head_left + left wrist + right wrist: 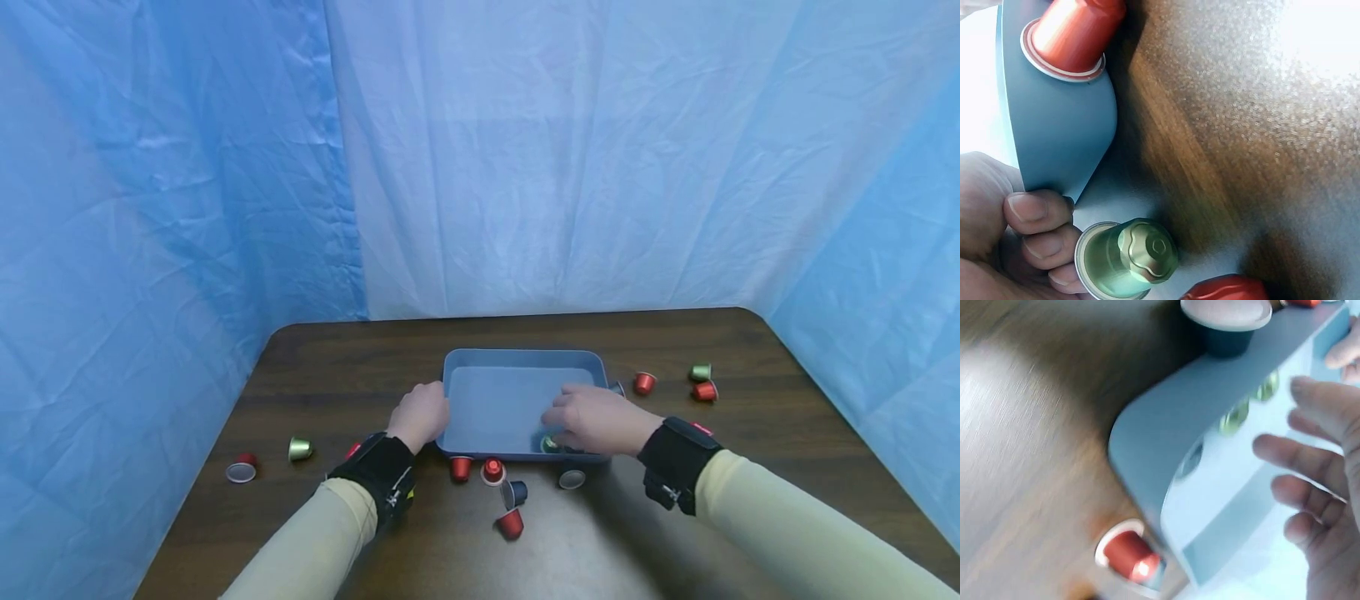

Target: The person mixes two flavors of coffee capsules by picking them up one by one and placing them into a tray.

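Note:
At the left side of a blue-grey tray [517, 354], my left hand [422, 414] grips the tray's edge, its fingers [1044, 244] curled against the outer wall. Just beside those fingertips is a green coffee capsule [1125, 259]; whether they touch is unclear. My right hand [596, 419] hovers over the tray's right part, fingers spread and holding nothing. Below it, inside the tray near the front wall, lie green capsules [1235, 417] and a dark grey one [1191, 459]. In the head view the hand partly covers the green capsule [550, 443].
Along the tray's front stand red capsules [461, 468], a dark capsule [514, 494] and a lid-up capsule [572, 479]. More red [644, 383] and green capsules [701, 372] lie to the right. Leftward are a green capsule [299, 449] and a red one [242, 469]. Blue curtains [555, 167] surround the table.

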The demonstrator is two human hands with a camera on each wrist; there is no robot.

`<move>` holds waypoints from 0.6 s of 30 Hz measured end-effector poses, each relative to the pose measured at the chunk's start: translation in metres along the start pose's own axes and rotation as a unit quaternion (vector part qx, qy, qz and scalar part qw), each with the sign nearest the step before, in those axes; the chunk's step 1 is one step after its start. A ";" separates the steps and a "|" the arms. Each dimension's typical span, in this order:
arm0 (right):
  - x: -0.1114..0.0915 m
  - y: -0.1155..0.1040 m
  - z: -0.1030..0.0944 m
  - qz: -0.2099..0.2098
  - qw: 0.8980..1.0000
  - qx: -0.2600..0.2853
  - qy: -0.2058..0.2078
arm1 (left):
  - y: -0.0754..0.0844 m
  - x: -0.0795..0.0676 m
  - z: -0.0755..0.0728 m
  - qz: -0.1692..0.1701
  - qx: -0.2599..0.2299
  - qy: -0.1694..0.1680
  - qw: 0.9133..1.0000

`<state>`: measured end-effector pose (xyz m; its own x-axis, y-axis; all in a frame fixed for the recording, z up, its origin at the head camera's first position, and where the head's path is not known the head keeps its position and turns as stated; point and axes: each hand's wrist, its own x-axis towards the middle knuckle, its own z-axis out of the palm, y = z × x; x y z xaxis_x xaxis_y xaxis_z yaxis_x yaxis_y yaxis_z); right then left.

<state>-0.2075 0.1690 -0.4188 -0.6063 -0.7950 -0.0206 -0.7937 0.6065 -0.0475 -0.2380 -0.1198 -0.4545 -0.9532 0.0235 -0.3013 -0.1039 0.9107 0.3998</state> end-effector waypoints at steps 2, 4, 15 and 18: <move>-0.007 0.004 -0.005 0.021 1.000 -0.013 0.019 | 0.000 0.000 0.000 -0.001 0.001 0.001 1.000; -0.014 0.009 -0.009 0.046 0.998 -0.028 0.036 | 0.001 0.000 0.000 -0.002 0.003 0.001 1.000; -0.050 0.047 -0.019 0.167 0.983 -0.017 0.076 | 0.003 -0.005 -0.004 0.000 -0.002 -0.001 1.000; -0.053 0.054 -0.015 0.191 0.980 -0.004 0.064 | 0.003 -0.006 -0.004 0.000 -0.003 0.000 1.000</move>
<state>-0.2189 0.2446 -0.4053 -0.8600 -0.5024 0.0893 -0.5077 0.8599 -0.0525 -0.2339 -0.1186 -0.4484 -0.9531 0.0241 -0.3016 -0.1052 0.9082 0.4051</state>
